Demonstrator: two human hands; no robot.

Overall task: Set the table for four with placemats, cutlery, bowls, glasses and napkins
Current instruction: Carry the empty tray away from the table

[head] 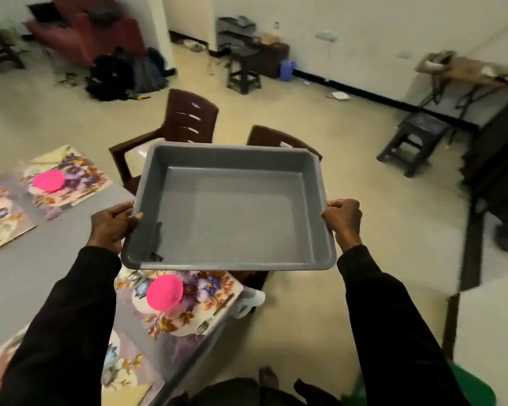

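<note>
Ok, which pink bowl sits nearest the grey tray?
The pink bowl just below the tray's near rim, on the placemat with the fork; the other bowls lie farther left.

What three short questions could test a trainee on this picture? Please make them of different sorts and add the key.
1. True or false: the grey tray holds glasses.
2. Which hands grip the tray? A. left only B. right only C. both
3. Fill in: the bowl near the fork on the placemat is ___ in colour.
Key: 1. False; it is empty. 2. C; the left hand and the right hand each grip a side rim. 3. Pink.
</note>
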